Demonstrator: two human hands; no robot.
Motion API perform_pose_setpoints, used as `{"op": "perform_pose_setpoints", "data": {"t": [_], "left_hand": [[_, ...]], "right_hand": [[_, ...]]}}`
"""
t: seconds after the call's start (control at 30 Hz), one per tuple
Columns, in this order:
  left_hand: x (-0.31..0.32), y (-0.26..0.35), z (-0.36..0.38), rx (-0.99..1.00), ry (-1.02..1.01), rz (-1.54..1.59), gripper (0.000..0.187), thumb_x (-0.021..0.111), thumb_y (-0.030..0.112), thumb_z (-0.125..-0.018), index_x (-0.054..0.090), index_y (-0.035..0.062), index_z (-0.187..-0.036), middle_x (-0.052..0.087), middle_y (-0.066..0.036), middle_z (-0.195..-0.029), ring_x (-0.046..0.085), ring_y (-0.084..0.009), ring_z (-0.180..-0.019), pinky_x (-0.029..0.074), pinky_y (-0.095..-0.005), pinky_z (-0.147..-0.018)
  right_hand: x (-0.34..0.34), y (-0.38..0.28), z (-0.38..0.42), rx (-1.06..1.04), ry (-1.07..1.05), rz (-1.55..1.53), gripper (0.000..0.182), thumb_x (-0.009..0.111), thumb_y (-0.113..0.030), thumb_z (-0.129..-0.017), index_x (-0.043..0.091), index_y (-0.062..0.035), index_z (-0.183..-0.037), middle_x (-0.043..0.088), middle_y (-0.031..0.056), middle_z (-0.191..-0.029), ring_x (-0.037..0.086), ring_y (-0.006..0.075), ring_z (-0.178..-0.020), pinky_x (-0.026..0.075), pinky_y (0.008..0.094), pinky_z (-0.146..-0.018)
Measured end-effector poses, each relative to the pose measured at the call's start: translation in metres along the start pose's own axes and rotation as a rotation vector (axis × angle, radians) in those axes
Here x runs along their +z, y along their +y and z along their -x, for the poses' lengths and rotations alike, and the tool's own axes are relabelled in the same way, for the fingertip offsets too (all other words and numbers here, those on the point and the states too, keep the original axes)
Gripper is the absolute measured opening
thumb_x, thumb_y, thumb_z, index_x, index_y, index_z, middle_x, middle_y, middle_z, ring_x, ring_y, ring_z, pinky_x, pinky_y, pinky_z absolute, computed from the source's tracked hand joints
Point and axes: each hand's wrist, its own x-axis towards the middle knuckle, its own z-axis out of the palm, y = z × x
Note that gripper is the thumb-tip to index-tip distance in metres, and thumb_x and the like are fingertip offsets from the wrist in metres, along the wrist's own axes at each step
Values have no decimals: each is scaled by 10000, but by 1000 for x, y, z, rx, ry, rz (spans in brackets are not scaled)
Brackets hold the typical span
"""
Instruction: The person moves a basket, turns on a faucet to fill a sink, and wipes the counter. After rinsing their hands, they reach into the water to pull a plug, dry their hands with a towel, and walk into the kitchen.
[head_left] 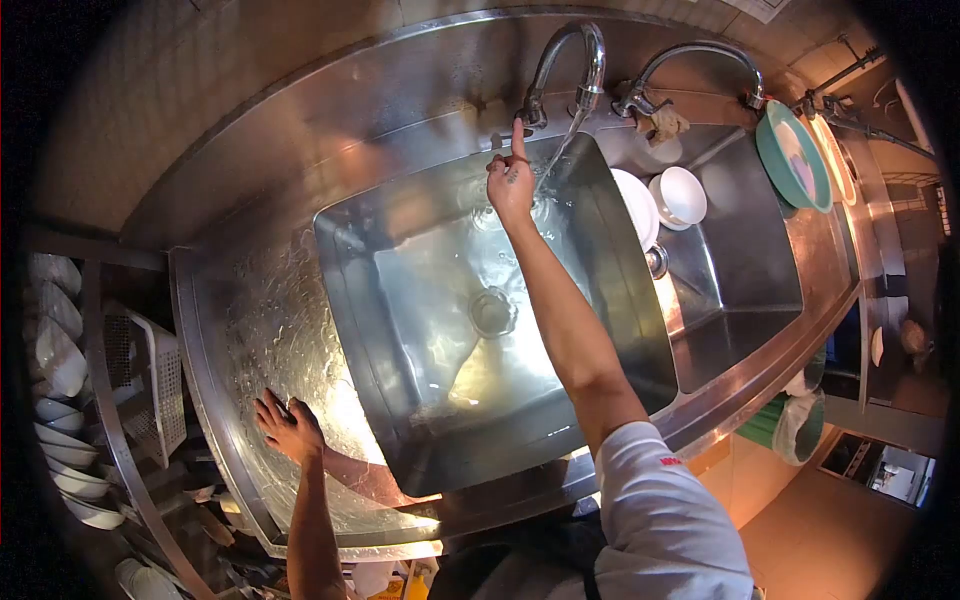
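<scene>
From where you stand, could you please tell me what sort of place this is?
Probably a commercial kitchen's dishwashing area: water runs from a curved tap into a large steel sink, white bowls sit in the second basin, and more crockery is stacked at the left.

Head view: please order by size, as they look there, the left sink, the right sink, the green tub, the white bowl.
1. Left sink
2. Right sink
3. Green tub
4. White bowl

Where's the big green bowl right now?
In the head view, the green bowl is at upper right, beside the right-hand faucet's spout and an orange bowl.
</scene>
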Motion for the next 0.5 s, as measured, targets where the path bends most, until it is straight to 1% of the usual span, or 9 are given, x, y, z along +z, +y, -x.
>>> {"op": "perform_pose_setpoints", "data": {"t": [0.13,0.37,0.47,0.5], "left_hand": [[-4,4,0,-10,-16,17,587,350,504,-827,290,236,-1345,184,-60,-1430,179,-318,-1297,140,-572,-986],[-4,4,0,-21,-28,9,572,371,468,-830,291,233,-1345,182,-59,-1431,175,-320,-1299,140,-579,-983],[-7,5,0,-18,-40,9,567,374,454,-831,289,230,-1345,180,-58,-1431,170,-321,-1301,139,-583,-983],[-7,5,0,-19,-40,9,567,374,454,-831,289,230,-1345,180,-58,-1431,170,-321,-1301,139,-583,-983]], "right_hand": [[2,3,0,-28,1,-4,752,430,-12,-734,146,-275,-1379,574,141,-630,560,295,-564,442,380,-599],[6,4,1,-21,9,39,771,442,-24,-735,110,-276,-1383,563,149,-616,550,312,-547,440,383,-581],[6,2,3,-32,21,37,756,463,-35,-741,128,-248,-1385,557,148,-603,547,313,-538,442,370,-578],[6,-2,4,-110,55,35,741,478,-45,-744,149,-229,-1383,558,149,-612,548,307,-545,442,364,-579]]}}
